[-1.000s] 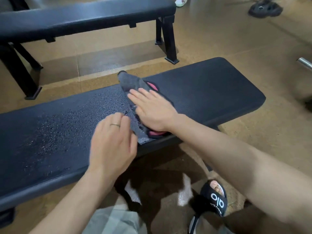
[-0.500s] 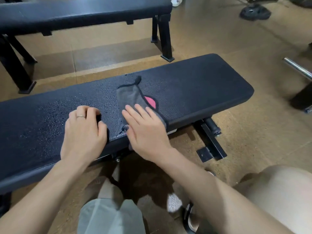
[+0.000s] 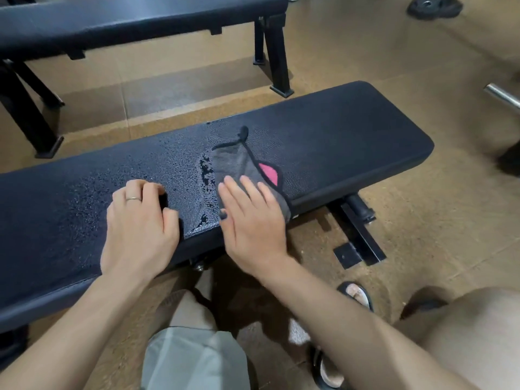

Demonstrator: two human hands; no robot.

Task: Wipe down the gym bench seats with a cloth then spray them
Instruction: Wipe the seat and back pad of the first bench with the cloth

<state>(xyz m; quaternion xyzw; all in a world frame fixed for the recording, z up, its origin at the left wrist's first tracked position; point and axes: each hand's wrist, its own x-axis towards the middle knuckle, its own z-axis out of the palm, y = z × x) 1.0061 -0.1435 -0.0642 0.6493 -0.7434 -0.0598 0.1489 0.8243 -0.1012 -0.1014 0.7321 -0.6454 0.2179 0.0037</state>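
A black padded gym bench [image 3: 351, 142] runs across the view, its left half beaded with droplets. On its middle lies a grey cloth with a pink patch [image 3: 239, 167]. My right hand [image 3: 251, 218] presses flat on the cloth's near end with straight fingers, at the bench's front edge. My left hand [image 3: 140, 223], wearing a ring, rests on the wet seat to the left of the cloth, its fingers curled under and holding nothing. No spray bottle is in view.
A second black bench [image 3: 135, 23] stands behind, on black legs. A weight plate [image 3: 433, 7] lies on the floor at the top right and a steel bar [image 3: 503, 98] juts in from the right edge. My knees and sandalled feet [image 3: 356, 295] are below the bench.
The right hand has dragged the cloth from the bench's middle toward the front edge. The left hand has slid left and settled on the seat with its fingers curled.
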